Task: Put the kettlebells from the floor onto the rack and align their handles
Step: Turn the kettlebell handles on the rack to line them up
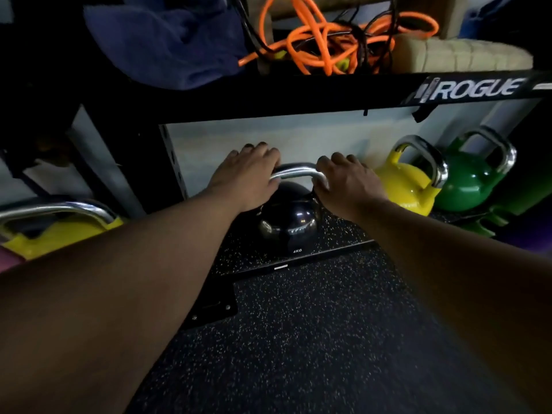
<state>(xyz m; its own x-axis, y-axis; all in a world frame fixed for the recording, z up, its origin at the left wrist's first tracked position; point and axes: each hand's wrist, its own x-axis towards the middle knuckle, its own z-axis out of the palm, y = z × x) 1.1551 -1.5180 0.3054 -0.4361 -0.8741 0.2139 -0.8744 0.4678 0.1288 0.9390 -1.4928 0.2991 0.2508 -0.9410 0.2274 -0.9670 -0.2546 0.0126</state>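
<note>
Gripping the chrome handle (298, 173), left hand (248, 174) and right hand (343, 180) had fingers wrapped over its two ends. Black kettlebell (288, 225) sat on the rack's bottom shelf (239, 258), yellow kettlebell (406, 183) at 3 o'clock. Risk: twisting could knock that neighbour or pinch fingers.

floor (313, 339) — black speckled rubber; wall (268, 135) — pale; light dim
</note>
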